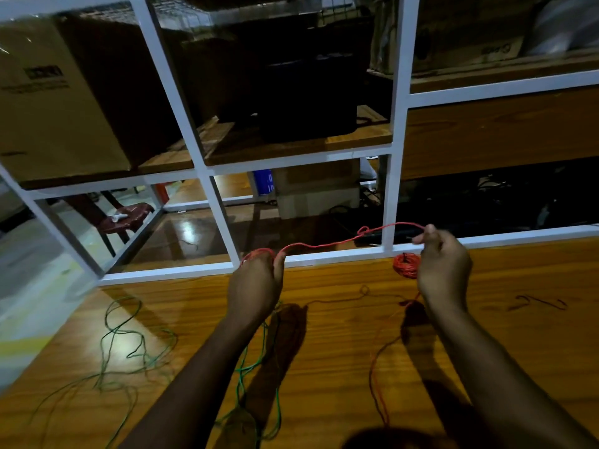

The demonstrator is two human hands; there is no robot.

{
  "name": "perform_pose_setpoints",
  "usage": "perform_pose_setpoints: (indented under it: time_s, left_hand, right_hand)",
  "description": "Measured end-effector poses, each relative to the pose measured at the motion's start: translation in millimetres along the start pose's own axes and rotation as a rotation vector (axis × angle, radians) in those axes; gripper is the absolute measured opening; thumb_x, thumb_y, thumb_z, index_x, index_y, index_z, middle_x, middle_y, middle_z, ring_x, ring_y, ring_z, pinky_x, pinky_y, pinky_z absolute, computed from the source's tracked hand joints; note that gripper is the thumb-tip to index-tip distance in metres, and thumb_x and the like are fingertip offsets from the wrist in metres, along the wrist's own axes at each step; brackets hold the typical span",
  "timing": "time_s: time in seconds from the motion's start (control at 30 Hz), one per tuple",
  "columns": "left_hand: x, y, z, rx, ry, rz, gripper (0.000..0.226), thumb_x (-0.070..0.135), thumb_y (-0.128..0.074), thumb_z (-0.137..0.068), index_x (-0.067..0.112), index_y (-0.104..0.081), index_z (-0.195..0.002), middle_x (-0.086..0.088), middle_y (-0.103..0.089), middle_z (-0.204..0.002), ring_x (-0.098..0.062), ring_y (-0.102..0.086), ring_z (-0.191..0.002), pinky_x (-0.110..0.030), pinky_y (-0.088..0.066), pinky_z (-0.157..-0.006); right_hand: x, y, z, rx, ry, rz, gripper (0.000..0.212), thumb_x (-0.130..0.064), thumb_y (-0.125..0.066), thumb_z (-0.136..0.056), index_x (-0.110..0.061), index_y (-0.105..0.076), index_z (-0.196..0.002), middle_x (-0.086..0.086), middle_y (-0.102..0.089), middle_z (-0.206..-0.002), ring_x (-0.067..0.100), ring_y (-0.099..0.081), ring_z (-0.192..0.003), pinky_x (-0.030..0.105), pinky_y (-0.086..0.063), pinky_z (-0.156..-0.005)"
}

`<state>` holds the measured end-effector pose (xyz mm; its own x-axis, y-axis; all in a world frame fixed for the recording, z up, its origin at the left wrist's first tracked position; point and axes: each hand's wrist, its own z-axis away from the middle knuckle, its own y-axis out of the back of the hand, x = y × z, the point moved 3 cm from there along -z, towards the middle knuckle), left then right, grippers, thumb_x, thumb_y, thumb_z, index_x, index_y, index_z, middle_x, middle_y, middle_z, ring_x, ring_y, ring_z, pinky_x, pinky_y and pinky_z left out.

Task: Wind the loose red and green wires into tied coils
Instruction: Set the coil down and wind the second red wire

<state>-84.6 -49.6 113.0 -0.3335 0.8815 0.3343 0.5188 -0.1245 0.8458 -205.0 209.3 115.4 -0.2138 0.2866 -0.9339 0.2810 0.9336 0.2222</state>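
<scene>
Head view is being filled mostly by the wooden table point(324, 351), on which the task's progress can be judged. Green wire point(123, 345) is lying loose in tangles over the left and middle of the table, so that half is being left wholly undone. One small red coil point(405, 264) is resting on the table near the far edge, just beside the right hand; whether it is tied cannot be told. A second red bundle point(257, 253) is being built around the fingers of the left hand point(256, 283), so winding seems to be under way and the tying is judged not yet done. Both forearms are being held out above the table. The left hand is being kept curled round its loops. The right hand point(444, 267), raised well apart, is pinching the red wire point(327, 244), which is being stretched between the two hands, with more red trailing down to the table.
</scene>
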Motion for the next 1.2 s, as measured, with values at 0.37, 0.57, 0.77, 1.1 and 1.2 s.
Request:
perform_pose_setpoints:
  time_s: [0.37,0.57,0.77,1.1,1.2]
  left_hand:
    - [44.7,-1.2,8.3,-0.100,-0.187,0.254,0.051,0.054,-0.031,-0.101,0.016,-0.053,-0.074,-0.003,-0.055,-0.068,-0.022,-0.055,-0.066,-0.045,-0.046,-0.062]
    - [55.3,11.5,14.4,-0.723,0.279,1.305,0.044,0.034,-0.042,-0.106,0.019,-0.046,-0.065,0.004,-0.026,-0.054,-0.013,-0.027,-0.045,-0.027,-0.028,-0.046]
    - [70.0,34.0,16.6,-0.873,0.372,2.003,0.039,0.034,-0.042,-0.104,0.018,-0.054,-0.071,0.003,-0.051,-0.055,-0.010,-0.058,-0.058,-0.025,-0.050,-0.061]
    - [56.8,13.7,10.2,-0.194,-0.116,0.908,0.044,0.035,-0.027,-0.110,0.006,-0.060,-0.111,0.018,-0.062,-0.134,-0.001,-0.043,-0.138,-0.021,-0.038,-0.103]
    - [47.3,4.6,11.3,-0.160,-0.262,0.479,0.036,0.041,-0.033,-0.107,0.018,-0.060,-0.101,0.003,-0.068,-0.105,-0.008,-0.060,-0.102,-0.032,-0.047,-0.081]
  right_hand:
    - [-26.8,-34.0,52.5,-0.359,0.534,0.370,0.085,0.002,-0.062,-0.087,-0.016,-0.020,-0.158,0.006,-0.028,-0.161,0.019,-0.021,-0.150,0.039,-0.020,-0.124]
    - [-24.3,-39.9,57.4,-0.580,0.606,0.205,0.017,-0.022,-0.051,-0.103,-0.023,-0.064,-0.114,-0.007,-0.066,-0.104,0.010,-0.060,-0.096,0.029,-0.049,-0.080]
    - [-19.0,-39.9,61.1,-0.562,0.488,0.078,0.042,-0.048,-0.033,-0.102,-0.029,-0.053,-0.071,-0.007,-0.052,-0.060,0.007,-0.051,-0.056,0.020,-0.032,-0.051]
    - [-19.4,-43.5,96.3,-1.275,0.263,0.065,0.005,-0.025,-0.058,-0.100,-0.023,-0.058,-0.105,-0.004,-0.061,-0.085,-0.001,-0.057,-0.074,0.030,-0.046,-0.067]
    - [-31.1,-34.5,88.8,-1.059,0.351,-0.004,0.015,-0.030,-0.052,-0.103,-0.027,-0.064,-0.095,-0.016,-0.063,-0.081,0.000,-0.059,-0.078,0.023,-0.042,-0.064]
